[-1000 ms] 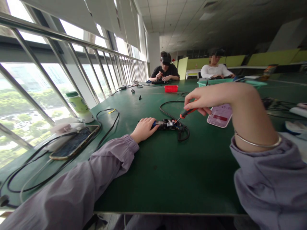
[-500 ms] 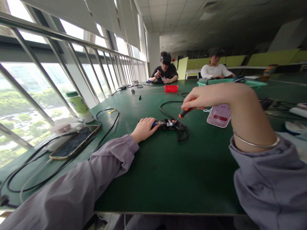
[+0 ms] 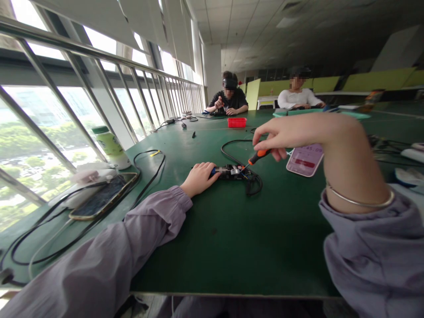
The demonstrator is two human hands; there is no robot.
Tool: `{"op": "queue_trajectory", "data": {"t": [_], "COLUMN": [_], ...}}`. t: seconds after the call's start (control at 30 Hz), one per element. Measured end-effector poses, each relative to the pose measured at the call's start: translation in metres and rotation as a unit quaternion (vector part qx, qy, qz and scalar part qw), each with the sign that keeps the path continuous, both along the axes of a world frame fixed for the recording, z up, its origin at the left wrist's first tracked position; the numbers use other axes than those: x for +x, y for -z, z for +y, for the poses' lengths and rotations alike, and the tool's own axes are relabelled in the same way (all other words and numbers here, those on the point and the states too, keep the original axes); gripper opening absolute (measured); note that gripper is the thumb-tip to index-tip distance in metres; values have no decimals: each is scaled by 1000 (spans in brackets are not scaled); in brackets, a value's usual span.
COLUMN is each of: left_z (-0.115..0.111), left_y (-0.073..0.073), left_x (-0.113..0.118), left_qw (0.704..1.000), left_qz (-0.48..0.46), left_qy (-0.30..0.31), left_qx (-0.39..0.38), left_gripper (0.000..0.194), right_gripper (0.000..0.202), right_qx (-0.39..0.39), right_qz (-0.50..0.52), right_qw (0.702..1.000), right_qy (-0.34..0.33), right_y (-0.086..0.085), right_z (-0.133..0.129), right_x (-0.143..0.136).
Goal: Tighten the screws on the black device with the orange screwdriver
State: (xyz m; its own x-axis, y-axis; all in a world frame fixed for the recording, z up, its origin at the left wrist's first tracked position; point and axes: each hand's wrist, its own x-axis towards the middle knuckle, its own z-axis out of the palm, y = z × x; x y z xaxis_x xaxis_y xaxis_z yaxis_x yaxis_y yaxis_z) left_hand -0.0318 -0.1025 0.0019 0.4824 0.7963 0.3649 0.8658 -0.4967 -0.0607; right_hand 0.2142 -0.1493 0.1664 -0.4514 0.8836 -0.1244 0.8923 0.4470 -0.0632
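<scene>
My left hand (image 3: 198,178) is closed around the blue and black end of a slim corded device (image 3: 228,172), pressing it to the table. The device's casing is open at its right part, where thin wires and small pale parts show; its exact kind I cannot tell. Above and to the right, my right hand (image 3: 281,134) grips a screwdriver (image 3: 259,156) with an orange and black handle. The screwdriver slants down to the left, and its tip is at the exposed inside of the device. Whether the tip sits in a screw is too small to see.
A black cord (image 3: 228,148) loops behind the device. To the right lies a pink phone (image 3: 304,161); to the left are a dark phone (image 3: 104,196), cables and a green-capped bottle (image 3: 112,148). Farther back stands a red basket (image 3: 236,123). Two people sit across the table.
My right hand's fingers have shifted and loosened a little on the screwdriver handle, and the hand has moved slightly right. My left hand and the device look unmoved.
</scene>
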Motion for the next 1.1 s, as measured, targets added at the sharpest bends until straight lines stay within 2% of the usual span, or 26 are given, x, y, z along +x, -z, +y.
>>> {"op": "queue_trajectory", "data": {"t": [0.13,0.37,0.53,0.6,0.8,1.0,1.1], "left_z": [1,1,2,2,2,1,2], "left_y": [1,1,2,3,2,1,1], "left_x": [0,-1,-2,-2,-1,0,0], "left_qw": [1000,1000,1000,1000,1000,1000,1000], "left_qz": [6,3,4,2,5,2,5], "left_qy": [1,1,3,5,0,4,1], "left_qx": [2,3,7,9,8,6,5], "left_gripper": [37,37,37,38,38,38,38], "right_gripper": [37,34,35,37,36,37,36], "right_qx": [-28,47,-31,-35,58,-37,-21], "right_qz": [13,-27,3,8,-25,14,15], "right_qw": [999,998,999,999,998,999,1000], "right_qy": [22,-20,25,21,-6,27,17], "right_y": [0,-1,-1,0,0,1,1], "right_z": [-3,2,-1,-2,-1,-1,-1], "right_x": [-4,1,-2,-4,-3,-4,-5]}}
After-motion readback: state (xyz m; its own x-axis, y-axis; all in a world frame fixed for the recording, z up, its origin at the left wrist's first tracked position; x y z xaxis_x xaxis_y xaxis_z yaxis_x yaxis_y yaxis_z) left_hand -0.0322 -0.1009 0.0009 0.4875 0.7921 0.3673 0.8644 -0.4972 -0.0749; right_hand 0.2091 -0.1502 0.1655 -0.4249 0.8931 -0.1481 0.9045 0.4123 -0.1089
